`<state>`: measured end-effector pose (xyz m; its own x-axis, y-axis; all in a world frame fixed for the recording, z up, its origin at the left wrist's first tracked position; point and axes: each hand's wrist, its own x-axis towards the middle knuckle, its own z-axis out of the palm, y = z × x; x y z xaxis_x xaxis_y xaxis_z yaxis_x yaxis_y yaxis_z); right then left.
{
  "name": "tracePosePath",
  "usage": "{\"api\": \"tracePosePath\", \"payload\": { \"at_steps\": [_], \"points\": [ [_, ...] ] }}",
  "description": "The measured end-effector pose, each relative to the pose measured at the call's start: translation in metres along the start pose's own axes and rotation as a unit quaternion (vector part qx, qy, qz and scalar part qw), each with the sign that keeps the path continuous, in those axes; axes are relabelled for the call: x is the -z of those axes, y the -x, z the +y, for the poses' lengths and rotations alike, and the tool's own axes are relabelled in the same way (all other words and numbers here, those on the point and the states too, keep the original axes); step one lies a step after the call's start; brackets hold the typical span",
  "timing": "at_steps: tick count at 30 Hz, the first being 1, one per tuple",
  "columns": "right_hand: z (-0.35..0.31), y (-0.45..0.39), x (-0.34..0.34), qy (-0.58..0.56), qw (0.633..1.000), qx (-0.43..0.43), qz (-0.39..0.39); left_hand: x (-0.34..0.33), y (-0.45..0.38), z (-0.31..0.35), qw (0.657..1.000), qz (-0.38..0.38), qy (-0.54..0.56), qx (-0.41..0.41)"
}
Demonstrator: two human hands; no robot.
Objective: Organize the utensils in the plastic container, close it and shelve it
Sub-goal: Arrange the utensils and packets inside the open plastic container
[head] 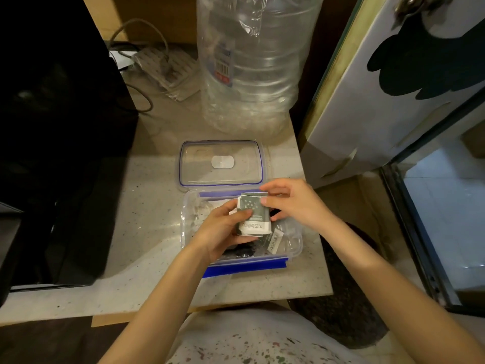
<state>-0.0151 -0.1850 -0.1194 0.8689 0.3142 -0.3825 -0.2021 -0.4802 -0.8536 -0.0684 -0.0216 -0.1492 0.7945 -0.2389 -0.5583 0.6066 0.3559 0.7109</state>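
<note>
A clear plastic container point(294, 248) with blue clips sits open on the stone counter. Its clear lid point(221, 162) with a blue seal lies flat just behind it. Both hands hover over the container and hold a stack of green-and-white packets point(253, 215). My left hand point(223, 229) grips the stack from the lower left, thumb on top. My right hand point(291, 203) pinches its upper right corner with thumb and fingers. More packets point(274, 240) and dark items lie inside the container, partly hidden by my hands.
A large clear water bottle point(252, 64) stands behind the lid. A power strip with cables point(162, 67) lies at the back left. A black object point(57, 143) fills the left side. A white door point(393, 82) stands open on the right, past the counter edge point(315, 243).
</note>
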Motion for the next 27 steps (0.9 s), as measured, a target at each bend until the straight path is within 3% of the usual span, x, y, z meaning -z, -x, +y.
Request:
{"api": "tracePosePath", "payload": {
  "at_steps": [2,8,17,22,25,27],
  "points": [
    [-0.001,0.002,0.001,-0.001,1.0,-0.028,-0.001,0.008,0.001,0.002,0.999,0.026,0.023,-0.008],
    [0.003,0.009,-0.023,0.253,0.957,-0.114,-0.082,0.023,0.011,0.01,0.997,0.06,0.041,-0.027],
    [0.013,0.004,-0.047,0.425,0.9,-0.066,-0.066,0.024,0.015,0.012,0.997,0.057,0.039,-0.017],
    [0.016,0.003,-0.047,0.416,0.908,-0.03,-0.045,0.023,0.014,0.012,0.998,0.056,0.016,-0.022],
    [0.008,0.009,-0.032,0.347,0.937,-0.019,-0.017,0.024,0.013,0.012,0.998,0.058,0.022,-0.025],
    [0.0,0.011,-0.016,0.27,0.962,-0.009,0.048,0.024,0.013,0.011,0.998,0.058,0.023,-0.028]
  ]
}}
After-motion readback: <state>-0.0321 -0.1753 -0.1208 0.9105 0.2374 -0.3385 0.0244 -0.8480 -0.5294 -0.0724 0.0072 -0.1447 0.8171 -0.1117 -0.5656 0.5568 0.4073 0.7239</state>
